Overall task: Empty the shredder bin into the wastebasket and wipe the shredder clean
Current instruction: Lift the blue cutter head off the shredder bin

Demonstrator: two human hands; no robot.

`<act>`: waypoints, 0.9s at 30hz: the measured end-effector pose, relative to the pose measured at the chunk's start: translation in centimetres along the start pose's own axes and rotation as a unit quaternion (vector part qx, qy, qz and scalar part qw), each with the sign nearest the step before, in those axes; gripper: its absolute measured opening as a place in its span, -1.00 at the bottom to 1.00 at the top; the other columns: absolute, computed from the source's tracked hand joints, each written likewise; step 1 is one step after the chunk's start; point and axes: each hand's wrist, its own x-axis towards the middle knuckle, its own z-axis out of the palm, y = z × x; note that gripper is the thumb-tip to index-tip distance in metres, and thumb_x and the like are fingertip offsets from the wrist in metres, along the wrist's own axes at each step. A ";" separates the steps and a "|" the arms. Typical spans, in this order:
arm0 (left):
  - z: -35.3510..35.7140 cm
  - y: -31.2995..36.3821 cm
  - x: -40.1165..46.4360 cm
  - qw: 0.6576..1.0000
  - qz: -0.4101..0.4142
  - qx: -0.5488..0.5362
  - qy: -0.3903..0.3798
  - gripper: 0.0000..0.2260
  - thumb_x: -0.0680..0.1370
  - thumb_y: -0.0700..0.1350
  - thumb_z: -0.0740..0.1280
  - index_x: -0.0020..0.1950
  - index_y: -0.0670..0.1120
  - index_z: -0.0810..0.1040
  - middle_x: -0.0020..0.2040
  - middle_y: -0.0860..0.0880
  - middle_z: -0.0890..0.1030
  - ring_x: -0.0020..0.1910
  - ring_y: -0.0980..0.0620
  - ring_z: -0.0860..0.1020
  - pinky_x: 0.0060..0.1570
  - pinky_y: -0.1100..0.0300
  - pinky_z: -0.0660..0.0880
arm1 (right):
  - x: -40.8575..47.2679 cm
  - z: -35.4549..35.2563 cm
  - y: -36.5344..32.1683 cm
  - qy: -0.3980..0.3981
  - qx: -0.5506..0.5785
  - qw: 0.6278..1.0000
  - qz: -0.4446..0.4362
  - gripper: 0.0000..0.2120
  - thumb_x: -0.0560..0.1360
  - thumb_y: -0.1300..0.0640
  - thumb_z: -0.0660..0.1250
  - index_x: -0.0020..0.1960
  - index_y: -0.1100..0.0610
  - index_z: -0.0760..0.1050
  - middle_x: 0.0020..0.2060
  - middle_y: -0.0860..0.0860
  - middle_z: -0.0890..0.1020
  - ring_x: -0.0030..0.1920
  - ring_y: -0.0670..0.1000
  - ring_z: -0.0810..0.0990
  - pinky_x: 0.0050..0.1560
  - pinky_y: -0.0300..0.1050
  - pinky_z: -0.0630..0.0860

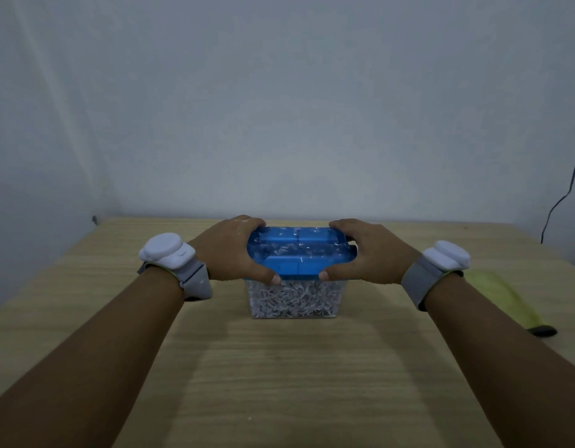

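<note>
A small shredder stands on the wooden table (pixel 279 367), near its far edge. Its blue top (pixel 299 253) is dusted with white paper bits and sits on a clear bin (pixel 294 300) packed with white shredded paper. My left hand (pixel 229 253) grips the top's left end, thumb at the front edge and fingers over the back. Its right end is clasped the same way by my right hand (pixel 373 253). No wastebasket is in view.
A yellow-green cloth (pixel 502 299) lies at the table's right edge with a dark object (pixel 543 331) beside it. A black cable (pixel 562 195) hangs down the wall at far right. A plain wall stands close behind the table.
</note>
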 end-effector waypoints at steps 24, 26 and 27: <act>-2.5 1.5 -2.2 0.998 0.026 -0.007 0.053 0.02 0.16 0.41 0.52 0.48 -0.07 0.37 0.32 0.03 0.49 0.14 0.14 0.42 0.15 0.25 0.33 | -1.5 -1.5 -0.4 0.036 0.090 0.995 -0.021 -0.01 0.17 -0.21 0.61 0.48 0.00 0.25 0.25 -0.14 0.46 0.17 -0.13 0.48 0.01 -0.54 0.33; -3.4 2.3 -2.7 0.997 0.033 -0.004 0.063 0.04 0.13 0.46 0.51 0.46 -0.06 0.39 0.27 0.06 0.50 0.11 0.15 0.43 0.11 0.25 0.33 | -2.0 -2.5 -1.2 0.046 0.085 0.995 -0.034 0.02 0.14 -0.28 0.57 0.48 -0.01 0.26 0.24 -0.16 0.45 0.18 -0.15 0.47 0.03 -0.56 0.33; -3.8 2.7 -3.1 0.997 0.036 -0.001 0.068 0.04 0.12 0.49 0.49 0.45 -0.05 0.40 0.25 0.08 0.51 0.09 0.15 0.44 0.08 0.26 0.34 | -2.4 -3.0 -1.6 0.050 0.084 0.994 -0.040 0.03 0.12 -0.32 0.54 0.47 -0.01 0.26 0.24 -0.16 0.45 0.18 -0.15 0.47 0.00 -0.58 0.35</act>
